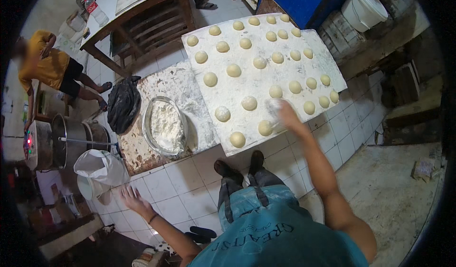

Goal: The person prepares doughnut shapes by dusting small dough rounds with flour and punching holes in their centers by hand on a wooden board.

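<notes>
Rows of round, pale dough balls (233, 70) rest on a wide board (247, 85) dusted with flour. Over its near edge reaches my right hand (288, 117), smeared by motion and white with flour at the fingertips. Close to those fingers lie one dough ball (276, 91) and, lower, another ball (265, 128); whether the hand touches either or holds anything is not clear. Out to the lower left, above the tiled floor, my left hand (135, 201) is open, fingers spread and nothing in them. Left of the board stands a metal bowl (183, 146) of white flour (165, 124).
Beside the bowl lies a black plastic bag (123, 104) on the worn tabletop (164, 84). A white sack (99, 166) and a steel mixing bowl (64, 139) stand left. A person (47, 60) in yellow is beyond. A white bucket (365, 8) sits far right.
</notes>
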{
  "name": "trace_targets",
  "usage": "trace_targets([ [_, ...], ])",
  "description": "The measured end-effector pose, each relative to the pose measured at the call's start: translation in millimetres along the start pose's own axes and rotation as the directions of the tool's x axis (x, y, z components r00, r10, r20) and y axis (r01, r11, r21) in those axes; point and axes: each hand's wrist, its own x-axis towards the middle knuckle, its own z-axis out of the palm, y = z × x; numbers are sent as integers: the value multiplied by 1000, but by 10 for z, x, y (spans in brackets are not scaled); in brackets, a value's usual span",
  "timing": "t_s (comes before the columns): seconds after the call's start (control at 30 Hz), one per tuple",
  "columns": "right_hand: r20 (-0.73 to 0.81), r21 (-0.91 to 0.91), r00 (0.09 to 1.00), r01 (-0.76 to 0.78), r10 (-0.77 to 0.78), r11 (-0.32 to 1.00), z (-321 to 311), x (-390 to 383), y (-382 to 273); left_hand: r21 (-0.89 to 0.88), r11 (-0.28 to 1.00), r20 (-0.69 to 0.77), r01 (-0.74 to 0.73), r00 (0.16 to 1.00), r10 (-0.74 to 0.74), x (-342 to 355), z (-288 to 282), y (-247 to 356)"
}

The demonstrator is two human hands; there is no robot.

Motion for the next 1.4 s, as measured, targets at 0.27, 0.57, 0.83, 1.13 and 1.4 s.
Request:
trace_targets([
  [0.27,19,486,969,-223,245,845,-515,-206,909,246,931,260,-270,944,205,-413,-92,554],
  [0.57,-126,987,847,57,517,148,-2073,527,2099,161,980,-41,-121,991,129,-1313,-291,266],
  [0.83,-326,928,838,196,437,316,-2504,490,2263,6,992,155,-124,980,122,-1724,407,452],
  [1.13,242,960,910,-274,335,50,-568,166,631,-62,995,114,74,991,-67,-1431,778,176],
  [1.4,490,570,824,-54,-286,820,1677,872,-1474,-41,995,135,96,987,-90,-701,1166,-140],
])
